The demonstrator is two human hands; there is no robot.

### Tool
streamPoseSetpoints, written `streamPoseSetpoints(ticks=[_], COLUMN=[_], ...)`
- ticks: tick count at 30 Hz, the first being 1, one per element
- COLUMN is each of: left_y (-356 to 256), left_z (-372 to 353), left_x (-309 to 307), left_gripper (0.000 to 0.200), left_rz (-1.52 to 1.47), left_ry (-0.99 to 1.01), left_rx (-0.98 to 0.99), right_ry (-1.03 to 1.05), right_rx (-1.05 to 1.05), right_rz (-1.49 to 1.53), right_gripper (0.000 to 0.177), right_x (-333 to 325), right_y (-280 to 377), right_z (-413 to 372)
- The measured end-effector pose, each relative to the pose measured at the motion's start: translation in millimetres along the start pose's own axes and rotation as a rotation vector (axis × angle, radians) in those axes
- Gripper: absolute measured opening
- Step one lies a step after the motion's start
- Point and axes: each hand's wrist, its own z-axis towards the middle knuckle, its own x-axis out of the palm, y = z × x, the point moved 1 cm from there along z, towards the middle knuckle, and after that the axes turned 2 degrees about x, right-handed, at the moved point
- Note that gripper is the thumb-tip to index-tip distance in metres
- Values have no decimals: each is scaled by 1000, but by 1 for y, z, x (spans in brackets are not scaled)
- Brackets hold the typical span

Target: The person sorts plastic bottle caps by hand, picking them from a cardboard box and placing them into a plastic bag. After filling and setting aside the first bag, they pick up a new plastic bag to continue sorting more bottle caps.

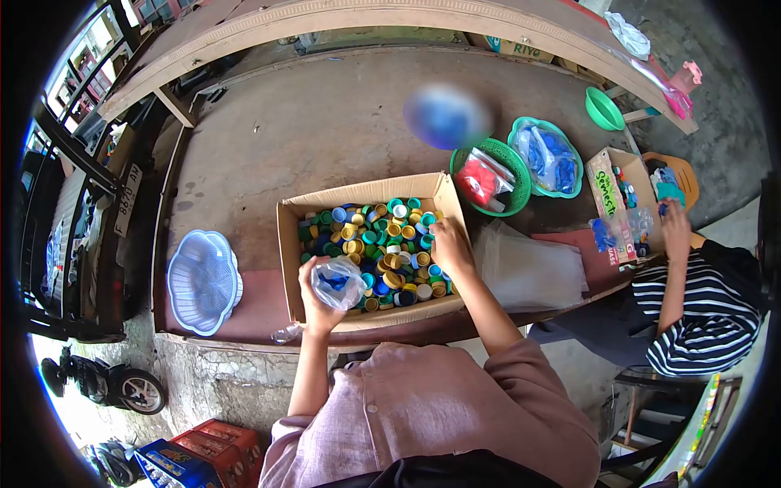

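A cardboard box [366, 325] full of bottle caps [382, 244] in green, yellow, blue and white stands in front of me. My left hand [319, 311] is wrapped round a clear plastic bag [340, 285] at the box's near left corner. Dark blue pieces, probably caps, show inside the bag. Over the right side of the box, my right hand [449, 246] reaches among the caps with its fingers curled. What its fingertips hold, if anything, is hidden.
A pale blue basket [203, 281] stands at left. Clear plastic bags [529, 268] lie right of the box. Beyond are a green basket [521, 191], a turquoise basket [579, 183] and a blurred round patch. At right, a co-worker's hand [675, 232] is beside a smaller box [604, 183].
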Motion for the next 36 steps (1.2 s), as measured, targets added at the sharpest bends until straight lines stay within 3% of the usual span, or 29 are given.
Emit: streamPoseSetpoints(ticks=[3,8,13,15,19,21,23,25,27,31,33,34,35,36], left_y=[5,4,5,5,1,1,1,3,2,10,3,5,7,9], left_z=[-8,-7,-10,-10,-8,-7,-9,-7,-6,-11,-8,-9,-9,-10], left_x=[5,3,5,5,4,4,5,5,6,4,3,3,3,4], left_gripper=[85,82,80,81,82,83,83,83,82,86,87,87,87,87], left_rz=[138,150,135,116,115,106,96,69,69,72,142,144,120,95], left_ry=[29,21,37,27,16,18,11,8,1,37,33,34,28,23], left_rx=[92,136,72,62,101,83,69,85,87,46,80,75,64,53], right_ry=[6,21,-323,-276,-39,26,-92,134,262,257,180,87,-88,-116], right_rx=[3,-11,-115,48,226,100,-69,-99,-128,-144,12,-194,-313,-260], right_rz=[-150,-143,253,721,1199,1066,238,-176,-308,-389,-128,-190,-26,168], right_gripper=[21,13,6,12,20,20,19,26,25,22,23,24,21,20], right_x=[33,32,27,48,20,17,-2,-14,17,33,46,31,25,26], right_y=[-16,-18,-18,-38,-17,-21,-11,0,-15,-22,-33,-24,-22,-21], right_z=[9,14,19,32,36,42,41,37,35,38,47,43,44,50])
